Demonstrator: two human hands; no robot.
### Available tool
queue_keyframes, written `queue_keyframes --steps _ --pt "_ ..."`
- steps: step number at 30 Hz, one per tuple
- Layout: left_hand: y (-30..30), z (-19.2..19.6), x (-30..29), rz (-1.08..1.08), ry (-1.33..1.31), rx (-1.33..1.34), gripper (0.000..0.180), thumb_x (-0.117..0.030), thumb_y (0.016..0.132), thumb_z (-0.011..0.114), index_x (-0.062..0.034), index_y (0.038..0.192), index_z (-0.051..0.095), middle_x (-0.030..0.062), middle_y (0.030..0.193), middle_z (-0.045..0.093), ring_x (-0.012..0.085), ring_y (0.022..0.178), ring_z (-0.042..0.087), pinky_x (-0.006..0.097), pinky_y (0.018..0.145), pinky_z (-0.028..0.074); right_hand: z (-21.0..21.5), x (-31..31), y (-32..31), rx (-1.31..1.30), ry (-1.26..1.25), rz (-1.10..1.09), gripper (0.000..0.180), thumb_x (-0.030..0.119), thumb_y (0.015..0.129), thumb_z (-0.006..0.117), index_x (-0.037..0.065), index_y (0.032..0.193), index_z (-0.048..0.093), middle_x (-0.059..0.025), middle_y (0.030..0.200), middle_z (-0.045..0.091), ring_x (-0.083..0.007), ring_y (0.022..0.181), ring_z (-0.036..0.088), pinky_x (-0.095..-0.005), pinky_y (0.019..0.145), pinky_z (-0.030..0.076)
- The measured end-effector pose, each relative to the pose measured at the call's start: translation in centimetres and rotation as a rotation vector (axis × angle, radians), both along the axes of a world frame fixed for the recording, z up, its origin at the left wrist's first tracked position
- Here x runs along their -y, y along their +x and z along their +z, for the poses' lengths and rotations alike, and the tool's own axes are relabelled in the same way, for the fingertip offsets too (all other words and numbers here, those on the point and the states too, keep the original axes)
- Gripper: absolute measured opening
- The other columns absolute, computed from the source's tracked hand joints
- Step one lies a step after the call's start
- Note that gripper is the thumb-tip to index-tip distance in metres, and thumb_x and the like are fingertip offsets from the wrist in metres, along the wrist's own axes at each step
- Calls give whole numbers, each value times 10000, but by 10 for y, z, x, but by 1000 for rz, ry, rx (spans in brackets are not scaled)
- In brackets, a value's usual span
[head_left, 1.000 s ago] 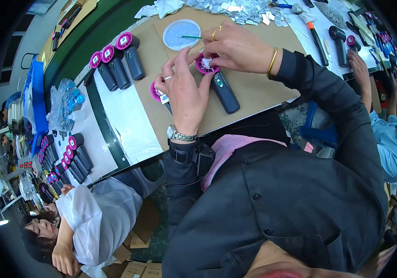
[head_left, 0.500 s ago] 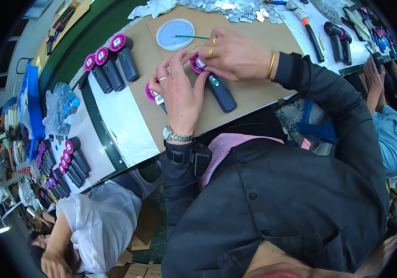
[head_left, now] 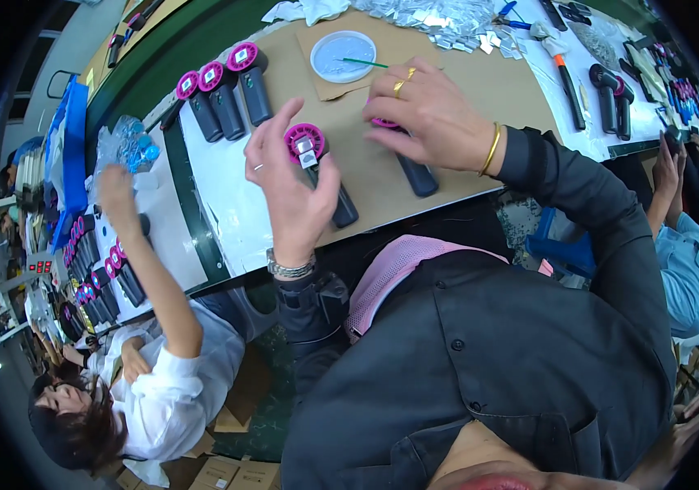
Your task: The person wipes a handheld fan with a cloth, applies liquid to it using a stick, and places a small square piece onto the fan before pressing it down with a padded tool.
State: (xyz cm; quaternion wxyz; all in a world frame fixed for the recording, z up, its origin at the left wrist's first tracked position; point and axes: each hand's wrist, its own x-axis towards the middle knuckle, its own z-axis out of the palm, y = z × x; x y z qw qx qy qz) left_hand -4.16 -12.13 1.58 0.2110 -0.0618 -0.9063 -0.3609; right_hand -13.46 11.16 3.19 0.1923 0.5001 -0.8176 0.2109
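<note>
The table (head_left: 239, 219) spread out in front of the person, with a co-worker (head_left: 174, 396) in white at its left side. On it lay the cardboard (head_left: 492, 98), and on that two fans with magenta heads and dark handles. The left fan (head_left: 314, 133) lay in the space between the left hand's fingers and thumb, its handle running behind the thumb and out toward the person. The right fan (head_left: 419, 177) lay under the right hand, which hid most of its head; the handle showed below. Three more fans (head_left: 227, 110) lay side by side, farther off to the left. The left hand (head_left: 288, 196) was spread wide and gripped nothing; whether it touched the left fan could not be told. The right hand (head_left: 435, 118) was half curled, forefinger and thumb parted over the right fan's head; whether it grasped anything could not be told. Beyond the hands stood a dish (head_left: 313, 61), a green stick (head_left: 366, 63) crossing its rim toward the right hand. A small silvery square (head_left: 307, 152) lay against the left fan's head
</note>
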Motion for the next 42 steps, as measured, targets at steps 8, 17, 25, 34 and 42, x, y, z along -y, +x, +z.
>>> queue_keyframes --steps 8,17,25,34,42 --pt "20 -22 30 53 83 62 743 -62 753 693 -87 1478 531 84 1426 580 315 1399 401 452 1212 223 -3 67 16 45 96 94 395 278 819 829 110 1085 590 -69 1069 608 -282 1072 607 -428 962 437" --pt "16 -41 36 78 85 52 742 -114 764 762 -98 1471 538 75 1426 589 309 1392 406 468 1204 204 -1 80 9 3 48 131 369 233 849 802 107 1129 597 -65 1070 601 -273 1065 607 -417 926 431" --pt "10 -42 36 78 91 2 732 -118 777 768 -78 1470 535 63 1375 648 294 1379 415 471 1195 199 -5 88 -3 -62 55 140 242 190 864 778 133 1083 690 -37 1048 610 -234 1025 613 -395 913 432" --pt "9 -41 34 89 89 25 731 -129 811 790 -75 1488 521 51 1355 680 286 1377 417 472 1194 192 -13 92 -10 -24 98 115 197 218 856 779 117 1025 767 -39 1025 625 -228 1029 619 -400 909 431" --pt "10 -44 37 81 106 19 740 -144 832 830 -77 1499 515 53 1357 690 272 1385 416 468 1187 198 -6 106 -15 -114 224 74 188 258 841 783 116 964 767 -54 993 629 -231 1027 638 -411 956 433"
